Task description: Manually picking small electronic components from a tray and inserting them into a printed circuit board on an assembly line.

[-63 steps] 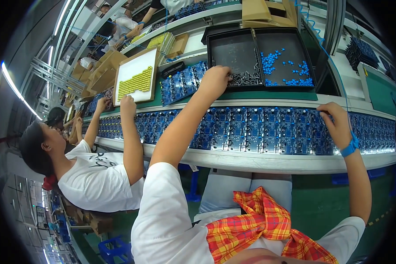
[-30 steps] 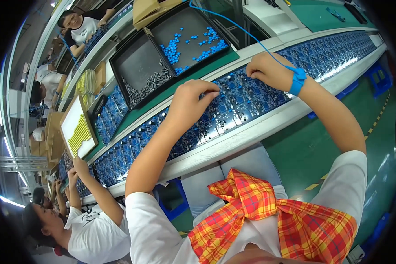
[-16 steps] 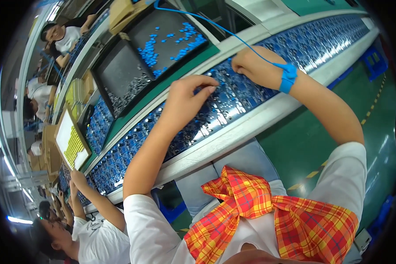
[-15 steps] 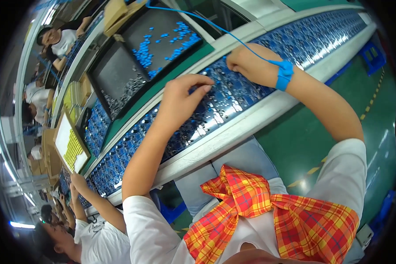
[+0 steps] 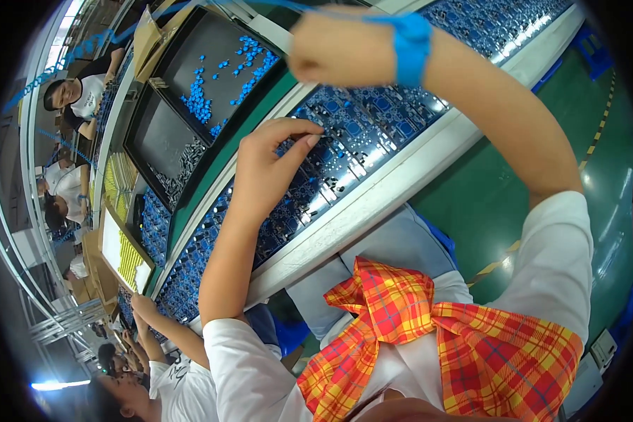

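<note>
Blue circuit boards lie in a long row on the conveyor line in front of me, carrying small black and silver parts. Over them, my left hand has thumb and forefinger brought together in a pinch at the boards; whatever is between the tips is too small to make out. My right hand, with a blue wrist strap, is raised above the line's far edge, near the black tray. Motion blurs it, and its curled fingers are largely hidden.
Beyond the line stands a black two-part tray holding blue components and dark metallic parts. A shallow box with yellow pieces stands left. A co-worker's hand is beside it. A white rail edges the line.
My right hand has lifted off the boards and moved left and away, toward the black tray. My left hand stays pinched over the boards. The whole view has shifted slightly.
</note>
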The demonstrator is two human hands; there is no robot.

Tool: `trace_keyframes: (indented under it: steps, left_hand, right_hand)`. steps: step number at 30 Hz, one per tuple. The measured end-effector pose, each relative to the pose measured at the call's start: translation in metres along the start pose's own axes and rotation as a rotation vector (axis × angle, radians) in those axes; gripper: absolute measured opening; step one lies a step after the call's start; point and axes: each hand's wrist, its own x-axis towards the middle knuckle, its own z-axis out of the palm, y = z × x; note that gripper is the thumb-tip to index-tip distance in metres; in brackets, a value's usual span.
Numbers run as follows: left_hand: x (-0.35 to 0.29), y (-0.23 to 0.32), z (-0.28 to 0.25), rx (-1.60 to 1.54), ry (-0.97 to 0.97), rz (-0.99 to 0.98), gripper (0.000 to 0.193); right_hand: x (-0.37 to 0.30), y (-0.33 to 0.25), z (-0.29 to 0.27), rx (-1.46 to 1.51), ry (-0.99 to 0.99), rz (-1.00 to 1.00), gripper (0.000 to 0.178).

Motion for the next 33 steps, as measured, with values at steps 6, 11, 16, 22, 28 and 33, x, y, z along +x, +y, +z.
trace_keyframes:
  steps: [6, 11, 16, 22, 28, 33]
  left_hand:
    - [0.012, 0.010, 0.022, 0.331, -0.033, 0.290, 0.011]
    - [0.016, 0.012, 0.030, 0.459, -0.037, 0.352, 0.009]
    - [0.014, 0.008, 0.031, 0.477, -0.021, 0.369, 0.009]
    - [0.013, 0.005, 0.029, 0.488, -0.016, 0.374, 0.010]
    - [0.018, 0.009, 0.029, 0.604, -0.048, 0.481, 0.011]
    - [0.014, 0.010, 0.028, 0.681, -0.026, 0.573, 0.011]
  right_hand:
    - [0.082, 0.014, 0.037, -0.177, 0.173, 0.040, 0.012]
    - [0.103, 0.017, 0.051, -0.327, 0.157, -0.031, 0.014]
    - [0.100, 0.017, 0.056, -0.294, 0.157, -0.041, 0.014]
    - [0.092, 0.000, 0.041, -0.272, 0.108, -0.004, 0.015]
    - [0.099, -0.006, 0.046, -0.146, 0.192, 0.002, 0.015]
    - [0.109, -0.013, 0.049, -0.101, 0.235, -0.005, 0.015]
